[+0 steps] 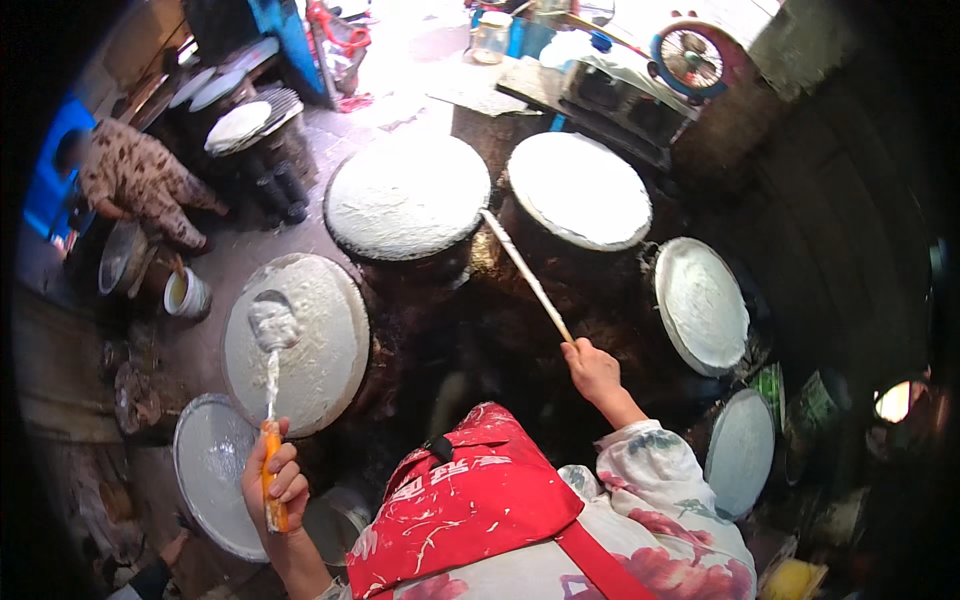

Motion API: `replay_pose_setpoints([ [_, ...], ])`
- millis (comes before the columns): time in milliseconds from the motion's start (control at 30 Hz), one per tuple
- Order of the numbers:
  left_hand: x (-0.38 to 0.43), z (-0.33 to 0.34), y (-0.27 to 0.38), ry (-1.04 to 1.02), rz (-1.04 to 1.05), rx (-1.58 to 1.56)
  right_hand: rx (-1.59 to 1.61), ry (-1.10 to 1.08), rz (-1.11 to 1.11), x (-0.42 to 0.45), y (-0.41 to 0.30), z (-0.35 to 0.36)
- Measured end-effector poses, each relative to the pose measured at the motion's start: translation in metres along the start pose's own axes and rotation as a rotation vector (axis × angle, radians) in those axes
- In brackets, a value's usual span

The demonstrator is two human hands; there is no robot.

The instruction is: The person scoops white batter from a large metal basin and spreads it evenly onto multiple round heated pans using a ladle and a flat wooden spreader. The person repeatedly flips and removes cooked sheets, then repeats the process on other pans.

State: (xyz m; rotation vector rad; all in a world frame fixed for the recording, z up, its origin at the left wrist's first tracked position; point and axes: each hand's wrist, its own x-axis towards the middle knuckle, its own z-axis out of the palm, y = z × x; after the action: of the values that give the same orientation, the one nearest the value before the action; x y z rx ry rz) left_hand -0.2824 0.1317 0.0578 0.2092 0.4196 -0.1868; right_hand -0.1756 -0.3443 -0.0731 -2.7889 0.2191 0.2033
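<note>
My left hand [277, 480] grips the orange handle of a metal ladle [274, 322] that is coated with white batter. The ladle's bowl is above or on a round griddle [337, 352] whose top bears a pale layer with wet lumps. In my right hand [596, 375] is a long thin stick [529, 274], smeared white along most of its length. Its far tip meets the right rim of another round griddle [409, 199], which is covered in bright white batter. A large basin of white liquid [217, 472] sits beside my left wrist.
More round griddles [581, 191] with white tops curve around to the right [701, 307]. A person [142, 172] in patterned clothes bends at the far left, near a white bucket [187, 294]. Flat white sheets [238, 126] lie on a stand behind. A fan [688, 58] stands at the back right.
</note>
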Motion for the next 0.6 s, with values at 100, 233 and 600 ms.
replay_pose_setpoints([
  [100, 0.028, 0.021, -0.019, -0.027, -0.113, 0.038, -0.039, 0.062, 0.143, -0.029, 0.044, -0.003],
  [233, 0.066, 0.045, -0.048, -0.062, -0.243, 0.080, -0.072, 0.108, 0.226, -0.038, 0.077, -0.008],
  [600, 0.147, 0.107, -0.121, -0.098, -0.417, 0.135, -0.064, 0.280, 0.292, -0.062, 0.149, -0.060],
])
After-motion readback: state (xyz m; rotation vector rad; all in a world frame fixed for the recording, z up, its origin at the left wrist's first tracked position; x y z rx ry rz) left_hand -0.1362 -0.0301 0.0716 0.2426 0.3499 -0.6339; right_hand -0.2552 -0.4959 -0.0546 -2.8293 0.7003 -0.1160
